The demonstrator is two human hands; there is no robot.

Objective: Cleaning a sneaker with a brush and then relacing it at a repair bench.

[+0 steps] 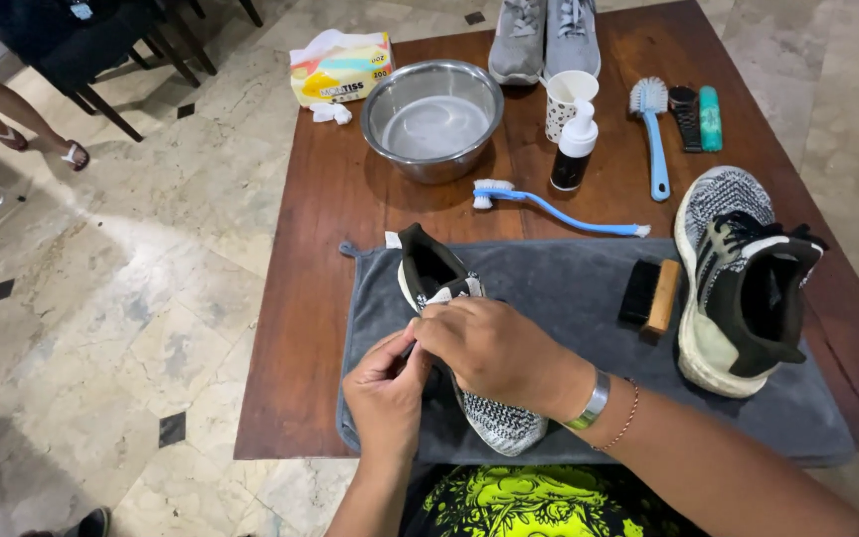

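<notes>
A black-and-white knit sneaker (pixel 429 270) lies on a grey towel (pixel 569 288) on the brown wooden table (pixel 330 199), heel away from me and toe near the front edge. My right hand (pixel 494 350) covers its middle, fingers curled over the lace area. My left hand (pixel 387 390) pinches at the shoe's left side right beside it. What the fingers hold is hidden. The matching sneaker (pixel 738 283) stands on the towel's right end.
A wooden-backed black brush (pixel 650 293) lies on the towel. Behind it are a slim blue brush (pixel 559 209), a steel bowl (pixel 432 119), a pump bottle (pixel 576 146), a spotted cup (pixel 567 99), a larger blue brush (pixel 653 129), a tissue pack (pixel 342 68) and grey sneakers (pixel 546 38). Chairs and someone's feet are at the far left.
</notes>
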